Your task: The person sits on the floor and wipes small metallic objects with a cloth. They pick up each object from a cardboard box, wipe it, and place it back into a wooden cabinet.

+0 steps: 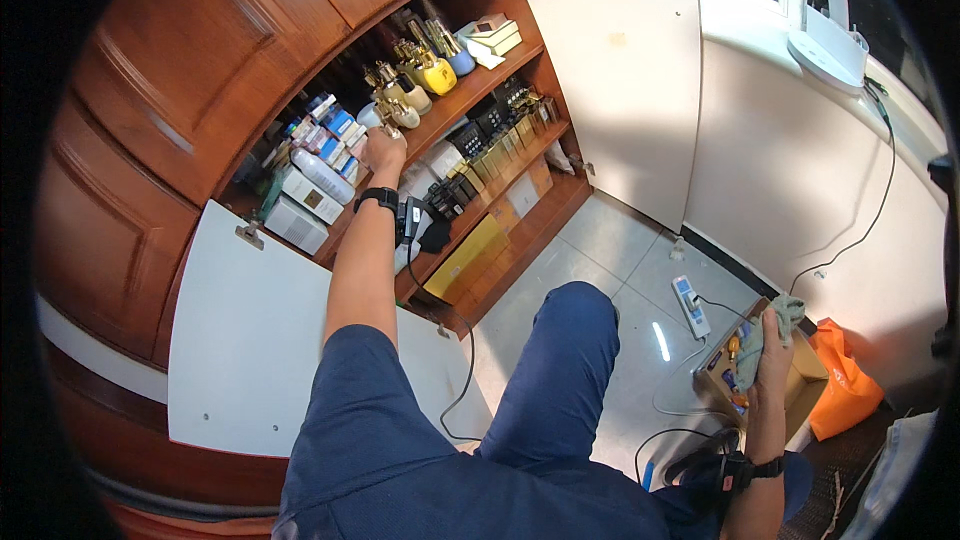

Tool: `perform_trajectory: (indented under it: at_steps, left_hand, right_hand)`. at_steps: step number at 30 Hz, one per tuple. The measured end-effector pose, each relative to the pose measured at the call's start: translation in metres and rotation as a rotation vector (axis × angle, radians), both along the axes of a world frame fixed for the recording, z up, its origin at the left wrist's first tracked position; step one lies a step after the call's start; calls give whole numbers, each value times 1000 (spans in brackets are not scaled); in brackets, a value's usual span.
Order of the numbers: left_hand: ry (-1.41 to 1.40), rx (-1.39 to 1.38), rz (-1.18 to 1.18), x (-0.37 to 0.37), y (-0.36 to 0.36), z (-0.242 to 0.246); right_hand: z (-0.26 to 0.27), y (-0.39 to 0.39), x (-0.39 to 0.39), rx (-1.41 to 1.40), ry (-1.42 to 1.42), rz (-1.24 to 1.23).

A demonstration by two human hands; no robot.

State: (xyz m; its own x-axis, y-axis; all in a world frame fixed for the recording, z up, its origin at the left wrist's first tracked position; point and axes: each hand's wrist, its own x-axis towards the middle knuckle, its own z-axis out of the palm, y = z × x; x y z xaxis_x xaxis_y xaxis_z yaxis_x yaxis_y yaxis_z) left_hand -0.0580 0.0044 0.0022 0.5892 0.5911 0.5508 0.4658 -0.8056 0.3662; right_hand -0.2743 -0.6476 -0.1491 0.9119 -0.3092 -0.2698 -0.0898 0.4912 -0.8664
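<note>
My left hand reaches onto the upper shelf of an open wooden cabinet, fingers curled beside small bottles with gold caps. Its fingertips are partly hidden, so whether it grips one of them is unclear. Left of that hand stand stacked small boxes in blue, white and pink and a pale rounded container. A yellow bottle stands further along the same shelf. At the lower right my right hand holds a crumpled grey-green cloth above an open cardboard box with small items inside.
White-faced cabinet doors swing out on both sides. The lower shelf carries rows of gold and black boxes. A power strip with cables lies on the tiled floor, near an orange bag. A white device sits on the windowsill.
</note>
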Motion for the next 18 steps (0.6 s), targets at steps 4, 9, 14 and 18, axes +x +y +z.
perform_trajectory:
  at_steps: [4,9,14,18]
  left_hand:
    - [-29,20,87,8,-3,-1]
    - [-65,-22,80,8,-12,-3]
    - [-88,-3,129,13,-11,-8]
    - [-104,2,143,13,-8,-13]
  right_hand:
    - [0,6,1,-5,48,-38]
    - [-4,8,4,-10,46,-16]
    - [-6,9,5,16,55,8]
    - [-7,9,5,9,47,-9]
